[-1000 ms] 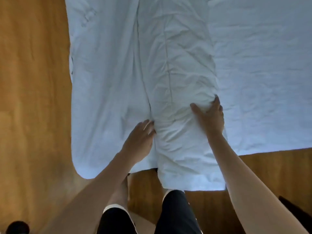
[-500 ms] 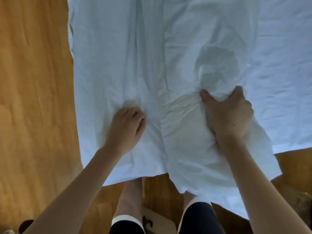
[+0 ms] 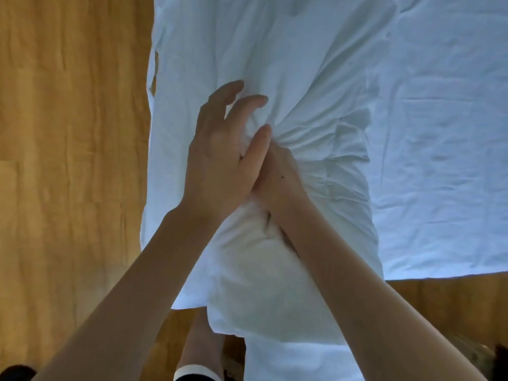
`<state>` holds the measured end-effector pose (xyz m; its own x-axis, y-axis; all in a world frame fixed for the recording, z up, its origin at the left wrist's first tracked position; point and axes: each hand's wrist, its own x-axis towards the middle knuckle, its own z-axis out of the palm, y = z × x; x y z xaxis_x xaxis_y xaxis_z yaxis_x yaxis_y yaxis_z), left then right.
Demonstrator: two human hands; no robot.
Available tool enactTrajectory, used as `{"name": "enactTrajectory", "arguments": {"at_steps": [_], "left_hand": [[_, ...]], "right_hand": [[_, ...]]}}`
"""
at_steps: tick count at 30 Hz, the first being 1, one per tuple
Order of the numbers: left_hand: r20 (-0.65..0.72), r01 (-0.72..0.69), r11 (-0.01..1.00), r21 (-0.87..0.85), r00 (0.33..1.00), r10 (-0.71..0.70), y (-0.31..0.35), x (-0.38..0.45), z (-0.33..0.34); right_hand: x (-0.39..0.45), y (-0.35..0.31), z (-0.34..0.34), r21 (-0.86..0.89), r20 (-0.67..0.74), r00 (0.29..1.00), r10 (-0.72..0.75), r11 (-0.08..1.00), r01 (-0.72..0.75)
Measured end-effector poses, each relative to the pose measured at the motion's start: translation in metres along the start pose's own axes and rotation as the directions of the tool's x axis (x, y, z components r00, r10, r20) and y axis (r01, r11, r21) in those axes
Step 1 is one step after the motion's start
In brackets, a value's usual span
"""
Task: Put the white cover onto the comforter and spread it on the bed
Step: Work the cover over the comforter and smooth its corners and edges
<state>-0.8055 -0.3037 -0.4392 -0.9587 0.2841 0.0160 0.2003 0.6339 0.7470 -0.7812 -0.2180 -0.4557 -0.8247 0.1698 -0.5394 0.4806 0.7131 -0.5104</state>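
head view is showing my two hands meeting over the middle of the bundle, where half a second ago they were lying apart, one on each side of it. my right hand [image 3: 277, 171] is reaching into the gathered folds and seems to be clenching a bunch of the white cover [image 3: 316, 125], though its fingertips are buried in the cloth, so i am judging the grip from the creases fanning out of it. my left hand [image 3: 220, 149] is hovering just above and against it, fingers spread and loosely bent, holding nothing i can make out. the comforter [image 3: 264, 276] is bulging as a padded roll under my forearms, hanging over the near edge of the bed [image 3: 439, 188] toward the wooden floor [image 3: 68, 160]. i am reading this as feeding the filling deeper into the cover; spreading is not yet begun
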Motion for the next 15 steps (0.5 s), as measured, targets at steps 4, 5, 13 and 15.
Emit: {"name": "enactTrajectory", "arguments": {"at_steps": [4,5,13,15], "left_hand": [[-0.050,0.052,0.998,0.033,0.997,-0.050,0.013,-0.042,-0.009],[-0.027,0.103,0.994,0.028,0.994,-0.103,0.015,-0.056,-0.012],[0.273,0.077,0.920,0.385,0.942,-0.193,0.000,-0.087,0.004],[0.230,0.115,0.911,0.396,0.948,-0.220,-0.018,-0.099,0.009]], "right_hand": [[0.028,-0.013,-0.017,0.014,0.194,0.980,0.039,0.999,-0.043],[0.034,-0.015,-0.020,0.034,0.235,0.971,0.046,0.998,-0.056],[0.033,-0.016,-0.010,0.201,0.157,0.987,0.019,0.978,-0.051],[0.019,-0.014,-0.003,0.109,0.049,0.995,-0.086,0.991,0.080]]}}
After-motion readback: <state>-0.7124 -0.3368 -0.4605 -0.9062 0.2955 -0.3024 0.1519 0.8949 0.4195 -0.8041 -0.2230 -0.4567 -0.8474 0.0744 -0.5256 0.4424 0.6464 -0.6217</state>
